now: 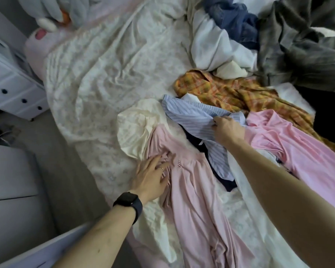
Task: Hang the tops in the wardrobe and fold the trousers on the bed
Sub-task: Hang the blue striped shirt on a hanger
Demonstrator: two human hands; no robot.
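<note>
Left grip spread on pink top — right grip pinching striped shirt, tartan beyond.

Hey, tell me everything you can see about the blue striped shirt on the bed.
The blue striped shirt is light blue with fine pale stripes, a thin woven cloth by its look. It lies crumpled and unfolded on the bed, amid the pile of clothes, draped over a dark navy garment. The right hand grips a bunched fold of it. A yellow checked garment lies just beyond it.
</note>
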